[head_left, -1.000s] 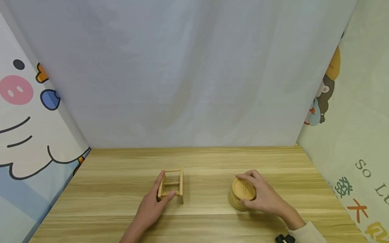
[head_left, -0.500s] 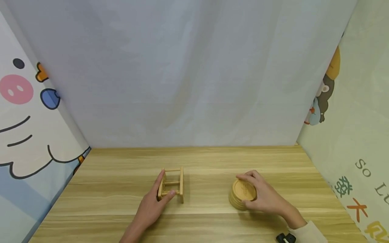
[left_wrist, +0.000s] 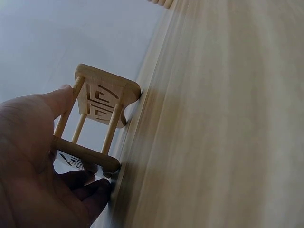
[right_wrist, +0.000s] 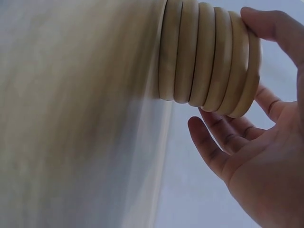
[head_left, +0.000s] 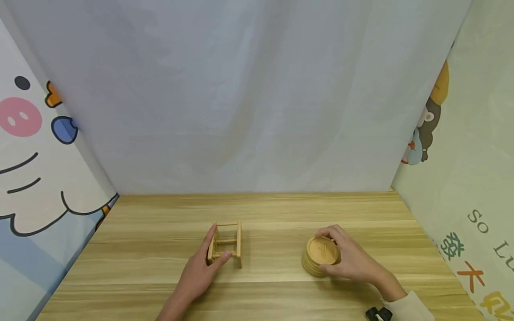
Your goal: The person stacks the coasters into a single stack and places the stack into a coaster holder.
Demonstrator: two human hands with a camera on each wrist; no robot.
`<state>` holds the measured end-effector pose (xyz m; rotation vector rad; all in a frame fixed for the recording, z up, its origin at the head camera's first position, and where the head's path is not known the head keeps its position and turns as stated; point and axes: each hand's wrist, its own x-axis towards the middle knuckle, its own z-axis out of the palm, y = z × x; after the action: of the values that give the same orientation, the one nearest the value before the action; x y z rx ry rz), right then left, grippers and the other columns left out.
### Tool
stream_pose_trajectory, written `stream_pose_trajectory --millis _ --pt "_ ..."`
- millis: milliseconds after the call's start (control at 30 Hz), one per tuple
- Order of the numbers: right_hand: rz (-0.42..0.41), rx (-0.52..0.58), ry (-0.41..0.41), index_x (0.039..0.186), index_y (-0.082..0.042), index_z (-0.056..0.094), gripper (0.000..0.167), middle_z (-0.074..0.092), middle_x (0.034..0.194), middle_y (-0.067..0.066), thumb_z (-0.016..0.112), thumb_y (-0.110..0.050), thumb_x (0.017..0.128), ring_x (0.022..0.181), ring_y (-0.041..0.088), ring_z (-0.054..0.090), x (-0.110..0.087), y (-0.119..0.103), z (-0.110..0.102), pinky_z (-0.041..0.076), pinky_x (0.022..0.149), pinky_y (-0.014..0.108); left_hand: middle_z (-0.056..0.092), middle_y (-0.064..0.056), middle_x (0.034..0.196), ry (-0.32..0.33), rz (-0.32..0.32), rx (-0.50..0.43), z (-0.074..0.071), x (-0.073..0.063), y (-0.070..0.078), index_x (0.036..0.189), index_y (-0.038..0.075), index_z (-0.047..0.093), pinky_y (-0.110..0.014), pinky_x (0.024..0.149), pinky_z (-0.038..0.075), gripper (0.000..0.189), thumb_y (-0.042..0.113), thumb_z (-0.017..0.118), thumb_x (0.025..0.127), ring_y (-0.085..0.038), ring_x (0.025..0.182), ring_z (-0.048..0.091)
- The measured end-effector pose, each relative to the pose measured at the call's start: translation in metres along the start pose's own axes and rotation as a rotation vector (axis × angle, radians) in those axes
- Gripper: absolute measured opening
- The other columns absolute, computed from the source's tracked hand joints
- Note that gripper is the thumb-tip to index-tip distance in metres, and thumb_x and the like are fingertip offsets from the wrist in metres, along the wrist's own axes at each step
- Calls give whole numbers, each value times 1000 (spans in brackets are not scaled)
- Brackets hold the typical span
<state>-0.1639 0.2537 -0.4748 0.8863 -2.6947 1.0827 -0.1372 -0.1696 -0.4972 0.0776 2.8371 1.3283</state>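
Observation:
On the left half of the table, my left hand (head_left: 199, 272) holds a small wooden coaster rack (head_left: 239, 245), its thumb on a near dowel and its fingers behind one side panel. The left wrist view shows the rack's cut-out panels (left_wrist: 95, 72) joined by dowels, resting on the tabletop. To the right stands an upright stack of round wooden coasters (head_left: 310, 266). My right hand (head_left: 353, 261) pinches the top coaster (head_left: 323, 250) between thumb and fingers. In the right wrist view, the thumb touches that coaster's edge (right_wrist: 254, 71), while the lower fingers are partly hidden behind the stack.
The wood-grain table (head_left: 273, 294) carries both things, with a gap between them. A pale cloth (head_left: 257, 98) hangs behind its far edge. Printed cartoon cloths stand left (head_left: 48, 169) and right (head_left: 453, 178). A small black object (head_left: 379, 313) lies beside the right sleeve.
The right hand and the top coaster have shifted very slightly to the right over the stack. My left hand and the rack have stayed in place.

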Motion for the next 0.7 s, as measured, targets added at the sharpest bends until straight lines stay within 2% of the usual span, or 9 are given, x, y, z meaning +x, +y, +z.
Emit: stream_pose_trajectory --millis 233,400,700 --pt "-26 23 -3 126 -22 64 60 61 131 -6 102 -23 81 120 12 60 -1 7 0 56 99 37 47 -36 164 -2 -1 -4 0 0 -1 180 29 18 -76 108 50 88 52 66 110 -61 139 57" --pt "-20 41 -20 120 -24 65 56 60 133 -4 103 -26 80 123 13 59 -1 6 -2 56 100 38 45 -36 165 -9 0 -11 -1 1 -3 180 28 18 -77 108 49 88 53 66 111 -62 140 56" --pt "-7 64 -62 117 -23 61 62 62 146 13 106 -30 76 136 31 58 -3 4 -6 54 104 44 45 -35 166 -8 2 -5 0 1 -5 180 31 17 -77 107 50 88 54 66 110 -62 139 56"
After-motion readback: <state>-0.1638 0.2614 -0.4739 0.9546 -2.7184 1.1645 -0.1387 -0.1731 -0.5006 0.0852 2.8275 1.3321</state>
